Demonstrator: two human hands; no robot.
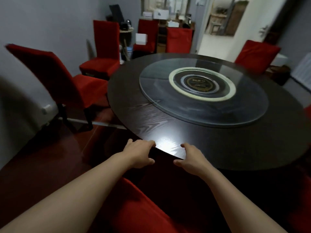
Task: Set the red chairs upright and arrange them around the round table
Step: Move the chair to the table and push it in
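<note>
The walls (50, 22) are pale grey and the floor (42, 157) is dark red and shiny. At the far side a cluttered shelf (168, 22) stands beside a bright doorway (218, 19). A white radiator (301, 73) is at the right wall.

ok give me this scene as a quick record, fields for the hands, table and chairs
left hand: left hand at the near table edge, fingers loosely curled, holds nothing
right hand: right hand beside it, same pose
table: round table, dark wood, with a glass turntable
chairs: upright red chair at the left; another behind it; one at the far right
nearest: red fabric between the forearms
</note>
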